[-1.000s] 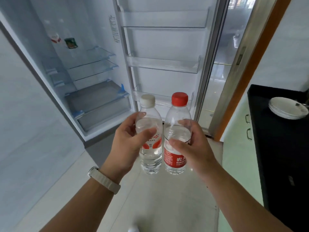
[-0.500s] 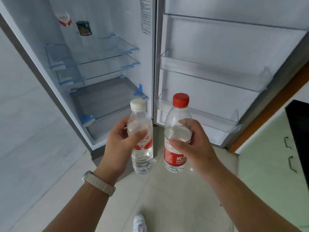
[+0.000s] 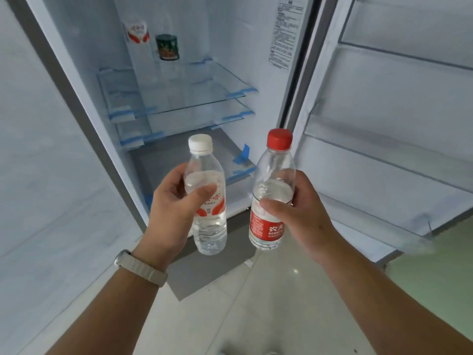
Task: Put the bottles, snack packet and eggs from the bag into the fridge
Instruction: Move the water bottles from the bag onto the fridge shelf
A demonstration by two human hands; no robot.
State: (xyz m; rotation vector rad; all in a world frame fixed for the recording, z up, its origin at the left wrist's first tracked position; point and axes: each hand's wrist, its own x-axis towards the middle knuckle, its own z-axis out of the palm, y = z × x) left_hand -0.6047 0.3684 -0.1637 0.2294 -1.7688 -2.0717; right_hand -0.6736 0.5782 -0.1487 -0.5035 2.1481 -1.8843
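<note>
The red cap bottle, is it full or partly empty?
Partly empty. The red-capped bottle in the right hand shows its waterline below the shoulder, clear air above.

You are looking down at a pale tiled floor with a glossy sheen and a small bright glint of light on it. To your left a light grey, marble-patterned wall runs up beside the appliance. At the lower right edge a strip of pale green cabinet front shows. The light is soft, even and cool, with a darker shadow patch on the tiles ahead.
</note>
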